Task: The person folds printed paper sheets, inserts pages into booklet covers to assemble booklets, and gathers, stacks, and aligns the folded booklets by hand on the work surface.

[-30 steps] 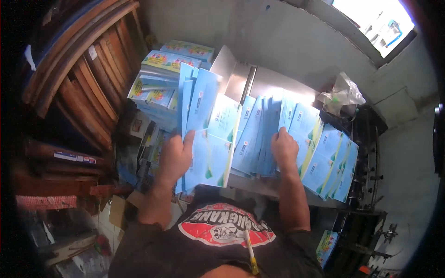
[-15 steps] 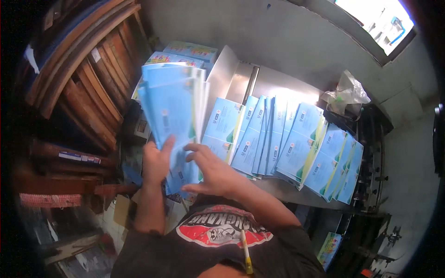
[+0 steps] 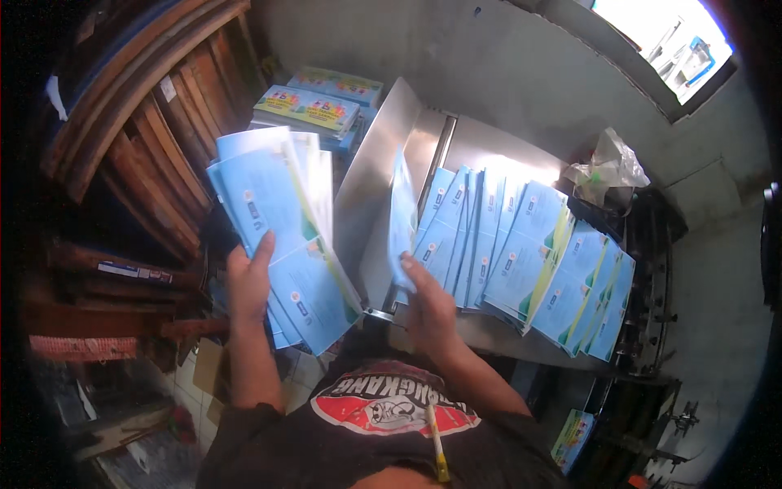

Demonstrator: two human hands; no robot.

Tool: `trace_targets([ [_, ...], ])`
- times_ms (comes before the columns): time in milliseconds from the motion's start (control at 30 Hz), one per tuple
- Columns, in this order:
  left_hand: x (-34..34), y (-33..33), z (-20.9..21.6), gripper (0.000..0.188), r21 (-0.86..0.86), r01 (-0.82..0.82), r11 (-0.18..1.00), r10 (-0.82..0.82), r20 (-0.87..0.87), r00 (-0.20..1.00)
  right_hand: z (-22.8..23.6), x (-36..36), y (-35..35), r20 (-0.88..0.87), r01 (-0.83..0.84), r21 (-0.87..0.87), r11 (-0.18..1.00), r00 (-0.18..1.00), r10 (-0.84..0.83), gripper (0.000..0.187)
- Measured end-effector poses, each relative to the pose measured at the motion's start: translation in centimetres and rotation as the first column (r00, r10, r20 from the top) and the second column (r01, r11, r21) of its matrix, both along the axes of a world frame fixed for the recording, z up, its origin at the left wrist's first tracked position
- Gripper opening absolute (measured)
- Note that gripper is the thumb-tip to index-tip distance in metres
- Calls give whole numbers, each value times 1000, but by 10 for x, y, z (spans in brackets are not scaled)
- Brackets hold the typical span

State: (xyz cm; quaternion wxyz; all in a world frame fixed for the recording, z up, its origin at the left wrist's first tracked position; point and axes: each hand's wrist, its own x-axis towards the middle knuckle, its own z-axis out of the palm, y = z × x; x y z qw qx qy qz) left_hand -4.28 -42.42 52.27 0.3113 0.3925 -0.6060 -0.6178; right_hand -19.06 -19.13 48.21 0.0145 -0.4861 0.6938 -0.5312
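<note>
My left hand is closed round a fanned bundle of light-blue printed booklets, thumb on top, left of the metal table. The bundle slants, with white page edges showing along its right side. At the table's left part, my right hand pinches one blue booklet, which stands almost edge-on above the surface. Just right of it, a row of overlapping blue booklets with green and yellow edges lies spread across the table.
Stacks of colourful booklets stand behind the bundle. A raised metal side plate borders the table's left. Wooden frames lean at the far left. A clear plastic bag rests at the back right, beside dark machine parts.
My right hand has moved from beside the bundle to the row and lifted its leftmost booklet upright. The bundle in my left hand has tilted and come slightly lower and left.
</note>
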Motion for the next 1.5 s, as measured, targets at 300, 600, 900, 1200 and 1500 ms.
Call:
trace_targets([
  [300,-13,43,-6,64,595,154,789,42,-301,953,22,23,-22,-306,-365,290,885,841,447,48],
  [600,7,23,-31,26,53,221,974,-226,118,967,-32,-77,-29,-237,-89,571,816,934,267,51],
  [900,-31,45,-28,24,125,318,940,-319,-8,948,-31,-142,48,-357,52,816,576,829,431,28],
  [1200,-164,134,-100,30,164,523,837,-537,56,842,-14,-146,132,-437,360,720,594,899,-15,65],
  [1500,-170,140,-72,27,16,469,883,-466,153,872,-39,-141,133,-329,541,788,293,773,-543,111],
])
